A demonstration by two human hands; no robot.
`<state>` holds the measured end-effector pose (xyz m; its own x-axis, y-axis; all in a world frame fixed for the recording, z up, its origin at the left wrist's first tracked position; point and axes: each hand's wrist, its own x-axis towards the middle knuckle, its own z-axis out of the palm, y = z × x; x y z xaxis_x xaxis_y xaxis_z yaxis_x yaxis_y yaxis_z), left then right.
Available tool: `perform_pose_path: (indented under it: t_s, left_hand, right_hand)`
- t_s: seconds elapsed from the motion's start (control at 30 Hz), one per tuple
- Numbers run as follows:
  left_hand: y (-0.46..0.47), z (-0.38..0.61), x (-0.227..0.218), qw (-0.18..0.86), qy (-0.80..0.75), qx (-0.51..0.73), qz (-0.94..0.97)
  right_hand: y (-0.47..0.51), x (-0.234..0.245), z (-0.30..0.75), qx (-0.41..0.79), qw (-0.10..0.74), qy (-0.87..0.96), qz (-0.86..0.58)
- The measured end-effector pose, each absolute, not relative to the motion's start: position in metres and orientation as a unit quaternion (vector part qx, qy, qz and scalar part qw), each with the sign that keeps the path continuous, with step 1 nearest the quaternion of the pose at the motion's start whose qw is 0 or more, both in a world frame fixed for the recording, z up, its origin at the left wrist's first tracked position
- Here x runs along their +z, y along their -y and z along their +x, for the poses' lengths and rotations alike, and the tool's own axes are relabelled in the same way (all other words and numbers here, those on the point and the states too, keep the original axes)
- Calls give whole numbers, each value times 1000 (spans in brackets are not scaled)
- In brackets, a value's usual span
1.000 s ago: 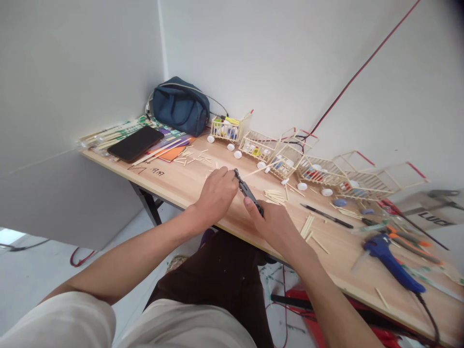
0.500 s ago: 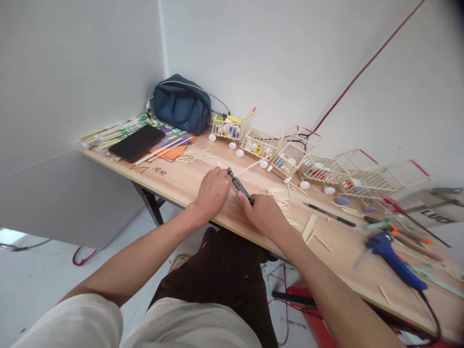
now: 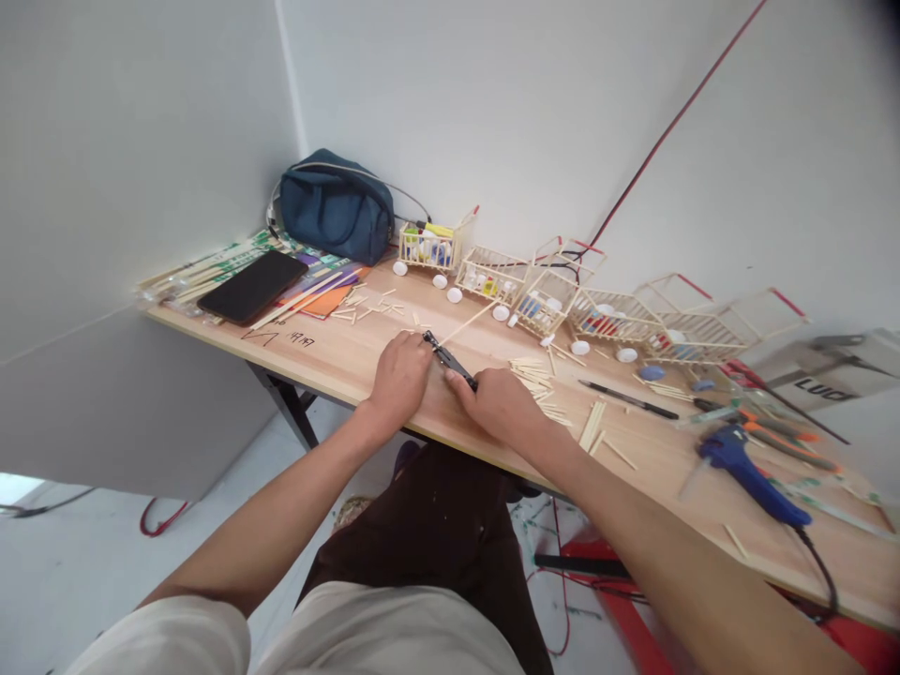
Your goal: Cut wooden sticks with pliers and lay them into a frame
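Shifted slightly left since earlier, the right hand [image 3: 496, 401] wraps its fingers round a black tool [image 3: 454, 363], the left hand [image 3: 400, 380] closes on a long stick [image 3: 466, 324], seemingly uncut, near the counter [image 3: 337, 367]'s front edge, short sticks [image 3: 592, 425] apparently done

We log the place as a craft workshop, or a corner of one: a wood-topped bench [image 3: 337, 367] against plain pale walls [image 3: 457, 112]. We base this on the tools and stock lying out: a blue glue gun [image 3: 757, 478] with its cord, orange-handled pliers [image 3: 794, 456], a black pen [image 3: 628, 399], loose cut sticks [image 3: 594, 427], and longer sticks in packets [image 3: 225, 269]. We note small stick-built carts [image 3: 611, 319] lined along the back, and a black hand tool [image 3: 457, 367] in the right hand [image 3: 502, 403]. Personal items, a phone [image 3: 253, 285] and a blue bag [image 3: 337, 211], share the bench.
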<state>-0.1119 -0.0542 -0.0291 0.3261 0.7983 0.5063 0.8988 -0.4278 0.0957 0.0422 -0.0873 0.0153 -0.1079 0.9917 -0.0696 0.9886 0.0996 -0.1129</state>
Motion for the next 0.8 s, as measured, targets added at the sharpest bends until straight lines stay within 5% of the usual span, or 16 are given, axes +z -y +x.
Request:
perform_pose_path:
  t_s: [0.8]
  left_hand:
    - [53,-115,-29,96,549,-271,-785]
  right_hand:
    - [84,17,46,56,7,723,-689]
